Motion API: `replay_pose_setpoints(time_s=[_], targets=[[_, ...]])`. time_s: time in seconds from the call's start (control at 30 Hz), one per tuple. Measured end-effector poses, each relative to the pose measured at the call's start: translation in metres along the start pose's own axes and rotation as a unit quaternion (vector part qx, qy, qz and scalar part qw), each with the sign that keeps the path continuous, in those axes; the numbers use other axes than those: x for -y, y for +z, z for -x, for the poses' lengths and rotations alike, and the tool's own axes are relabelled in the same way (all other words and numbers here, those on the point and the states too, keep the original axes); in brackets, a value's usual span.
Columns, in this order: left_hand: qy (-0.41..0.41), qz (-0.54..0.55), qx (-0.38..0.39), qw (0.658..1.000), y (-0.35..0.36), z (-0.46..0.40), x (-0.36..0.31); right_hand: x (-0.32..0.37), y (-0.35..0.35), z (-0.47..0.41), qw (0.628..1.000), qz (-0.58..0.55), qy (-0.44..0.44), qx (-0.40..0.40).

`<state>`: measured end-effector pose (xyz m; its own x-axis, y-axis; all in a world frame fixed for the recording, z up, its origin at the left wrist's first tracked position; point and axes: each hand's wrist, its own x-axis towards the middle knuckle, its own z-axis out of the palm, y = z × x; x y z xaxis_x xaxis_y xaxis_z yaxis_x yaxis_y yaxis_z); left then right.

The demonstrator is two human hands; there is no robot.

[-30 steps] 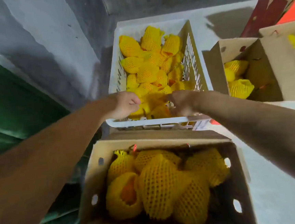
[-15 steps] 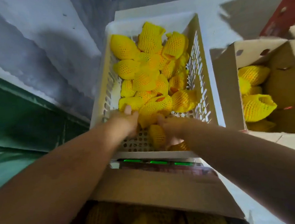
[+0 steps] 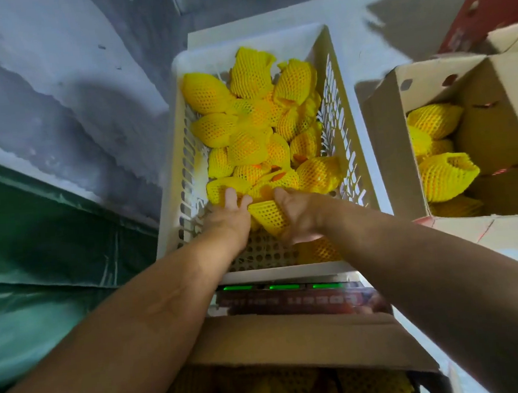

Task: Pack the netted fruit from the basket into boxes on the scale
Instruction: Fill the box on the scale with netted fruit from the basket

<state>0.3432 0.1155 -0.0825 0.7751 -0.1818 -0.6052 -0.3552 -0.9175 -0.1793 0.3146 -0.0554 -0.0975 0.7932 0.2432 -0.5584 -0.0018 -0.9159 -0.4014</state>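
At the near end of the white perforated plastic basket (image 3: 184, 184), both bare hands are down among the fruit. The right hand (image 3: 300, 214) is closed around one fruit in a yellow foam mesh sleeve (image 3: 267, 216), thumb on top and fingers curled beneath it. The left hand (image 3: 228, 214) lies flat just beside that fruit, fingers extended and slightly spread, fingertips touching a second yellow-netted fruit (image 3: 219, 188); it grips nothing that can be confirmed.

The pile of yellow-netted fruit (image 3: 254, 118) fills the far two thirds of the basket; the sleeves are diamond-patterned foam, open at the ends, with orange skin showing through in places. The basket's bare latticed floor is exposed near the wrists, and its side walls are slotted.

Directly below the basket's near rim sits a dark scale display panel (image 3: 292, 300) with three green lit strips; the figures are blurred. In front of it, the near brown corrugated cardboard box (image 3: 295, 340) has its flap folded toward the scale, with netted fruit dimly visible inside. To the right stands a second open cardboard box (image 3: 495, 125), with punched holes in its wall and a few netted fruit against its left side.

Underneath is a pale grey-white surface (image 3: 391, 6). On the left are a rough grey concrete wall (image 3: 54, 89) and green sheeting (image 3: 36, 247).
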Motion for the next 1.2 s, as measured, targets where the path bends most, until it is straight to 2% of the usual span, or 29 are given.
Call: replay_pose_setpoints(time_s=[0.1, 0.23, 0.33, 0.47, 0.57, 0.67, 0.77, 0.9, 0.97, 1.13, 1.2], targets=[[-0.021, 0.046, -0.050, 0.997, 0.003, -0.002, 0.002, -0.001, 0.001, 0.001, 1.000, -0.022, 0.011, -0.004], [-0.077, 0.092, 0.003, 0.993, 0.008, -0.003, 0.003, -0.002, 0.002, -0.001, 0.997, -0.071, 0.019, 0.007], [-0.059, 0.078, 0.030, 0.995, 0.007, -0.003, 0.003, -0.002, -0.001, -0.003, 0.995, -0.096, 0.030, 0.003], [-0.046, 0.069, -0.025, 0.996, 0.006, -0.003, 0.007, -0.003, -0.002, -0.004, 0.991, -0.123, 0.048, 0.006], [-0.006, 0.042, -0.066, 0.997, 0.003, -0.003, 0.008, -0.002, -0.003, -0.005, 0.975, -0.213, 0.063, -0.015], [-0.003, 0.023, -0.049, 0.999, 0.003, 0.002, 0.010, -0.002, -0.004, -0.006, 0.950, -0.301, 0.072, -0.035], [-0.013, 0.020, -0.017, 1.000, 0.007, 0.001, 0.009, -0.001, -0.006, -0.006, 0.936, -0.343, 0.079, -0.024], [-0.005, 0.036, -0.051, 0.998, 0.007, -0.005, 0.012, 0.000, -0.006, -0.009, 0.915, -0.397, 0.067, -0.032], [-0.001, 0.058, -0.068, 0.996, 0.006, -0.006, 0.013, 0.000, -0.005, -0.010, 0.910, -0.408, 0.067, -0.045], [0.009, 0.104, -0.081, 0.991, 0.002, -0.003, 0.018, -0.006, -0.002, -0.016, 0.922, -0.371, 0.092, -0.055], [0.001, 0.184, -0.073, 0.980, -0.008, -0.002, 0.029, -0.008, -0.002, -0.017, 0.925, -0.362, 0.093, -0.060]])
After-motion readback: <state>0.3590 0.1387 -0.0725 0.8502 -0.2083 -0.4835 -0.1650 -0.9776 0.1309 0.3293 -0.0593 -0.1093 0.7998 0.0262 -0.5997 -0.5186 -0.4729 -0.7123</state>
